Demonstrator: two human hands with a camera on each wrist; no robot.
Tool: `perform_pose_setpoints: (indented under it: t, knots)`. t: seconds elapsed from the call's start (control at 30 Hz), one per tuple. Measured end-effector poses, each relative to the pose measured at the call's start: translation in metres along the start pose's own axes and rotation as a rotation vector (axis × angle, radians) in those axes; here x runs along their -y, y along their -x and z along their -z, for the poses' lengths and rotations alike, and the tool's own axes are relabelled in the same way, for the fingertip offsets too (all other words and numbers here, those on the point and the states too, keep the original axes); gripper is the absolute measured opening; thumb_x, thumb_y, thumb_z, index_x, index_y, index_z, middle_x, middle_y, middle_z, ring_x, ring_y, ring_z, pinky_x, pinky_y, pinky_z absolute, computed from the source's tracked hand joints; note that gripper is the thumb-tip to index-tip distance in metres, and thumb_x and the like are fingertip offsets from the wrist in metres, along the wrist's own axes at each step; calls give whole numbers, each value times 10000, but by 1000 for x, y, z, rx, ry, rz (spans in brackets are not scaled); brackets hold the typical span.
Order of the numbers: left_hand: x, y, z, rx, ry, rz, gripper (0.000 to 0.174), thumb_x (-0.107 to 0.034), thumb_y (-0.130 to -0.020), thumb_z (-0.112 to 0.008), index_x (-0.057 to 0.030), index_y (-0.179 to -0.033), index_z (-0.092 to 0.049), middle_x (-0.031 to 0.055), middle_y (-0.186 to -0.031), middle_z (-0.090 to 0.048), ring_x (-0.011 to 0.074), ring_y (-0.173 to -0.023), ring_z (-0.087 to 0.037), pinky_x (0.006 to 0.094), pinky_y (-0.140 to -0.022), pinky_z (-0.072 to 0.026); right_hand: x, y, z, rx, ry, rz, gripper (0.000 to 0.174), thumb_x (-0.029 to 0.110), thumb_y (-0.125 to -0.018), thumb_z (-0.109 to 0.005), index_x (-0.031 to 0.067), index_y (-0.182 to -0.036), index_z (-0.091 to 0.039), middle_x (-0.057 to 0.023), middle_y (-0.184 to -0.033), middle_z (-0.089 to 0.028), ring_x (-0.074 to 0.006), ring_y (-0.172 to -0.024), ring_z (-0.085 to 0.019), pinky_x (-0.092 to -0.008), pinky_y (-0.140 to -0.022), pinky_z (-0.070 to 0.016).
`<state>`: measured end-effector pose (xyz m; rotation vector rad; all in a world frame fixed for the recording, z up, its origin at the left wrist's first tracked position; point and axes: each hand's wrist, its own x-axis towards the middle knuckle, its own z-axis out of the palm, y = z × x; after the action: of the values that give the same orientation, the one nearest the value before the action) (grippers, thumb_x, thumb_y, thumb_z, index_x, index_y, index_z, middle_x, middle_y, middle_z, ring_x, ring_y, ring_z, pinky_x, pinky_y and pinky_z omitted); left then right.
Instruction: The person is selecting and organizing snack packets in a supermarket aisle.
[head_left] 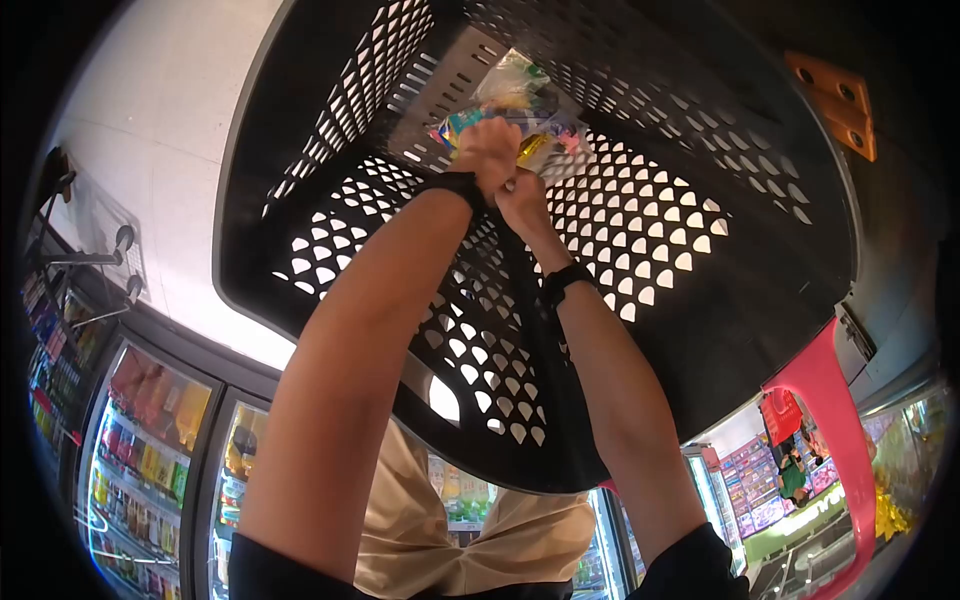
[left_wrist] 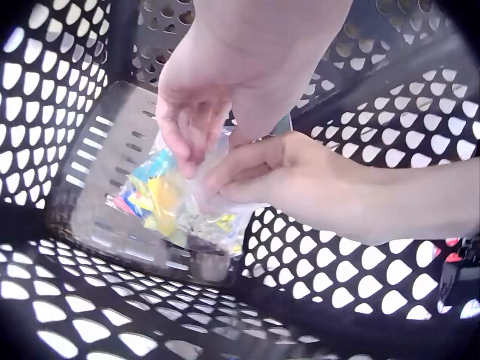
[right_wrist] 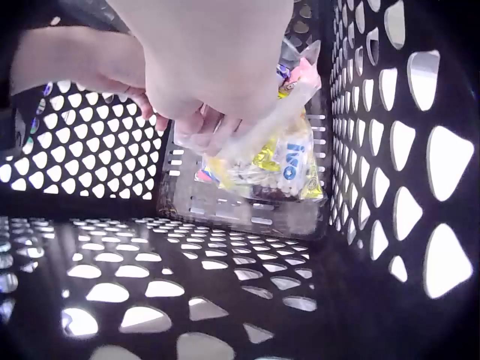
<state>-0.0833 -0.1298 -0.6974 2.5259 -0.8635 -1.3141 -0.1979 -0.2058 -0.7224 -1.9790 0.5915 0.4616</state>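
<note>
A clear plastic bag of colourful packets [head_left: 515,85] [left_wrist: 161,199] [right_wrist: 289,165] lies at the far end of a black perforated basket [head_left: 740,260]. The left hand [head_left: 488,150] [left_wrist: 225,82] reaches in with curled fingers holding the bag's clear plastic. Close beside it, the right hand [head_left: 525,203] [left_wrist: 277,169] [right_wrist: 217,64] pinches the loose plastic with thumb and fingers. The two hands nearly meet over the bag; in the right wrist view the right hand covers part of the grip.
Slotted and perforated walls [left_wrist: 420,135] [right_wrist: 405,150] surround both forearms. Glass-door fridges [head_left: 150,450] with drinks stand at the lower left. A pink handle [head_left: 835,420] is attached at the basket's right, and an orange bracket [head_left: 835,100] shows at the upper right.
</note>
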Motion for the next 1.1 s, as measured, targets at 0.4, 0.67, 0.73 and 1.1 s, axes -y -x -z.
perform_pose_setpoints:
  t: [0.4,0.67,0.73,1.1]
  knots:
    - [15,2,55,264,70,-72,277,-134,-811,-542,13,-1006,-673,197,-986,-684,288,-922,-685,367,-791,-546,-27,-58,20,-85,-784,-626,183,119,-853,-643,60,-1015,-585,-108,-920,-633,-191,-785,-633,-334,-682,-588]
    - [12,5,56,412,337,-107,253,-76,-799,-513,30,-965,-672,130,-770,-694,210,-679,-695,321,-621,-561,-101,-98,-9,16,-1036,-541,171,169,-883,-656,59,-995,-590,-49,-857,-616,-136,-690,-600,-225,-568,-495]
    - [14,14,66,371,338,-63,253,-86,-800,-523,21,-973,-675,135,-817,-698,225,-752,-701,332,-672,-563,-75,-81,-3,-50,-1029,-696,153,124,-826,-699,70,-897,-575,-13,-760,-565,-100,-586,-529,-219,-492,-420]
    - [41,40,46,-40,165,185,437,-257,-840,-596,-10,-1199,-577,213,-1045,-658,379,-1013,-635,414,-895,-510,8,-16,37,-183,-1166,-751,170,180,-831,-707,91,-946,-618,-11,-735,-572,-86,-541,-512,-189,-418,-378]
